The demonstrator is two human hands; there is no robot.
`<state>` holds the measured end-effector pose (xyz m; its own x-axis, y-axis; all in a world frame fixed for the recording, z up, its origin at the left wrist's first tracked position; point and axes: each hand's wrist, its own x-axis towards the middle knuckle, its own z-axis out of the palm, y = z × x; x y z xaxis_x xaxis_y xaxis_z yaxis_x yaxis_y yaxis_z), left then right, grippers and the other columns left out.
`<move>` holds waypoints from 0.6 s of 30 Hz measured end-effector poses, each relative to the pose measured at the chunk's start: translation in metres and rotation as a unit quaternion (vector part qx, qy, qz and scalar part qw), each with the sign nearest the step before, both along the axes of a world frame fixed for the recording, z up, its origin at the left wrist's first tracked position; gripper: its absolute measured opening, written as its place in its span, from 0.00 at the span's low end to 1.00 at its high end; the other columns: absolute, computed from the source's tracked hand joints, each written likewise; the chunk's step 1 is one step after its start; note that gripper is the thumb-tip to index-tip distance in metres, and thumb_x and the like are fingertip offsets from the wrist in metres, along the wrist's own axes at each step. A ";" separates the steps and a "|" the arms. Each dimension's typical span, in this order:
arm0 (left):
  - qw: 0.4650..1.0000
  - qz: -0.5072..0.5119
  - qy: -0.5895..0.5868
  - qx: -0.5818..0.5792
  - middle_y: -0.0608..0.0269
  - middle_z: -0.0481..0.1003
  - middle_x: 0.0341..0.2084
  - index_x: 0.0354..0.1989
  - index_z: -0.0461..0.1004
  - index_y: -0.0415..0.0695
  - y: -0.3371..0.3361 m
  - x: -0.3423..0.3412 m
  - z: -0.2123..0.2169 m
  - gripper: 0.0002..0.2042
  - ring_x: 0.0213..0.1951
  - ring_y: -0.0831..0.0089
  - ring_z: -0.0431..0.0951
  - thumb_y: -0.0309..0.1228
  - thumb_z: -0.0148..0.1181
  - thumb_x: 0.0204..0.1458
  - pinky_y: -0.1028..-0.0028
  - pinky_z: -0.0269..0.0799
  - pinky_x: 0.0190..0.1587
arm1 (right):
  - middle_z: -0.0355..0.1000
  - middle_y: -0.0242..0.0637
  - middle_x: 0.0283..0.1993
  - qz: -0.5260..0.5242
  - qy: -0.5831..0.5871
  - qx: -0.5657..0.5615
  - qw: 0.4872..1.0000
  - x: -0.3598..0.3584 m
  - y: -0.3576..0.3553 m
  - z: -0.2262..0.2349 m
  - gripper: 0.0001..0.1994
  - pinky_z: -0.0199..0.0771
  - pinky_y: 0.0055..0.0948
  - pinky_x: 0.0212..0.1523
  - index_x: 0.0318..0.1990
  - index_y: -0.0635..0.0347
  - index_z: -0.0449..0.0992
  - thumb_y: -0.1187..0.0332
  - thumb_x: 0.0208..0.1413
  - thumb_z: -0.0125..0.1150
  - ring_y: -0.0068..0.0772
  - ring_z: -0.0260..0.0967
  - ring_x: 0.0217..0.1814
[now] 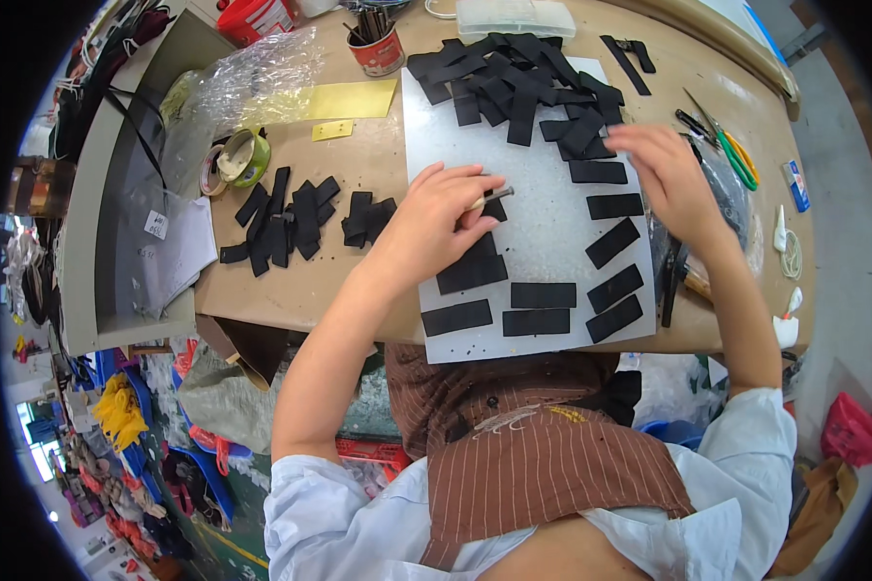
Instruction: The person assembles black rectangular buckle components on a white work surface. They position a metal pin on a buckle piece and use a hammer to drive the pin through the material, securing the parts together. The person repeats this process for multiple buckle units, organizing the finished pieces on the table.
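Observation:
My left hand (441, 218) is closed around a slim metal rod with a small flat head (499, 197). It hovers over the left side of a white board (543, 232), hiding parts of the black strips under it. My right hand (664, 179) has its fingers loosely stretched at the board's right edge. Its fingertips are close to a short black fabric strip (599, 172) and the edge of a heap of such strips (518, 82); whether they touch one is unclear. More single strips (543, 295) lie in a curve along the board's right and near sides.
Left of the board lie loose black strips (291, 218), a green tape roll (244, 157) and yellow sheets (352, 99). A red tin of rods (376, 48) and a clear plastic box (515, 17) stand behind. Scissors (736, 155) and plastic-wrapped items (722, 208) lie right.

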<state>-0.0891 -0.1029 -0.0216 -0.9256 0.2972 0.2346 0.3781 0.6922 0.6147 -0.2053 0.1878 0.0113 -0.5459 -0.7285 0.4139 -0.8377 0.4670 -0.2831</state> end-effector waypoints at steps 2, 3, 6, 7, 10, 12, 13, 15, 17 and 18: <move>1.000 -0.015 -0.015 0.008 0.65 0.67 0.23 0.49 0.75 0.45 -0.004 0.003 0.001 0.18 0.55 0.61 0.72 0.25 0.65 0.47 0.56 0.57 0.64 | 0.73 0.37 0.51 0.021 0.050 0.009 0.999 -0.025 -0.012 -0.002 0.14 0.64 0.37 0.56 0.46 0.57 0.76 0.79 0.51 0.56 0.43 0.67 0.53; 1.000 -0.018 -0.024 0.008 0.65 0.67 0.23 0.48 0.75 0.45 -0.006 0.007 0.003 0.17 0.55 0.61 0.73 0.25 0.65 0.47 0.56 0.56 0.64 | 0.73 0.36 0.51 0.042 0.066 0.028 0.997 -0.037 -0.019 -0.006 0.15 0.64 0.37 0.56 0.46 0.56 0.76 0.78 0.51 0.57 0.43 0.67 0.53; 1.000 -0.008 -0.025 0.013 0.65 0.71 0.26 0.45 0.75 0.44 -0.004 0.012 0.005 0.15 0.55 0.62 0.72 0.25 0.65 0.48 0.55 0.55 0.65 | 0.73 0.35 0.49 0.074 0.085 0.076 0.991 -0.060 -0.028 -0.012 0.16 0.64 0.39 0.57 0.47 0.55 0.76 0.78 0.49 0.59 0.41 0.67 0.53; 1.000 0.000 -0.022 0.016 0.65 0.72 0.28 0.44 0.75 0.44 -0.003 0.014 0.005 0.13 0.56 0.62 0.72 0.24 0.65 0.48 0.55 0.54 0.65 | 0.73 0.35 0.47 0.070 0.069 0.086 0.991 -0.063 -0.028 -0.011 0.16 0.64 0.39 0.57 0.47 0.55 0.76 0.78 0.48 0.59 0.41 0.68 0.52; 1.000 0.001 -0.003 0.021 0.66 0.77 0.38 0.33 0.72 0.42 0.000 0.022 0.011 0.08 0.56 0.62 0.72 0.24 0.65 0.47 0.54 0.54 0.66 | 0.73 0.36 0.43 0.049 0.037 0.086 0.994 -0.063 -0.023 -0.004 0.15 0.67 0.38 0.53 0.45 0.57 0.76 0.78 0.47 0.60 0.41 0.69 0.49; 1.000 0.007 -0.024 -0.004 0.66 0.78 0.43 0.28 0.66 0.42 0.002 0.024 0.009 0.10 0.56 0.62 0.72 0.24 0.65 0.47 0.53 0.53 0.66 | 0.73 0.37 0.40 0.030 -0.006 0.062 0.998 -0.056 -0.018 -0.003 0.13 0.70 0.35 0.48 0.43 0.59 0.77 0.77 0.48 0.60 0.41 0.70 0.45; 1.000 0.008 -0.021 -0.009 0.66 0.78 0.45 0.26 0.65 0.42 0.003 0.025 0.009 0.11 0.56 0.62 0.72 0.24 0.65 0.47 0.53 0.53 0.66 | 0.73 0.38 0.39 0.020 -0.041 0.041 0.998 -0.050 -0.016 -0.003 0.11 0.71 0.34 0.45 0.42 0.60 0.77 0.77 0.49 0.59 0.41 0.71 0.43; 1.000 0.008 -0.002 -0.011 0.66 0.77 0.48 0.24 0.63 0.43 0.003 0.026 0.008 0.13 0.56 0.62 0.72 0.24 0.66 0.46 0.53 0.52 0.65 | 0.73 0.39 0.37 0.006 -0.089 0.006 0.996 -0.045 -0.013 -0.005 0.09 0.71 0.30 0.40 0.41 0.62 0.77 0.77 0.51 0.58 0.39 0.72 0.40; 1.000 -0.009 0.025 -0.014 0.67 0.77 0.48 0.23 0.62 0.44 0.008 0.029 0.014 0.14 0.56 0.63 0.72 0.25 0.66 0.45 0.54 0.52 0.65 | 0.74 0.40 0.36 0.000 -0.115 -0.025 0.993 -0.042 -0.010 -0.009 0.08 0.71 0.27 0.37 0.41 0.64 0.77 0.76 0.54 0.57 0.35 0.72 0.37; 0.999 -0.023 0.037 -0.018 0.67 0.78 0.48 0.23 0.63 0.45 0.015 0.032 0.022 0.14 0.55 0.64 0.73 0.26 0.67 0.45 0.54 0.52 0.64 | 0.74 0.40 0.36 -0.014 -0.151 -0.042 0.988 -0.038 -0.010 -0.006 0.08 0.71 0.27 0.38 0.41 0.64 0.77 0.75 0.55 0.57 0.33 0.72 0.37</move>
<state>-0.0574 -0.0880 0.0007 -0.8913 0.3491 0.2893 0.4534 0.6939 0.5593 -0.2438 0.1779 0.0057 -0.6738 -0.6807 0.2876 -0.6959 0.4536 -0.5567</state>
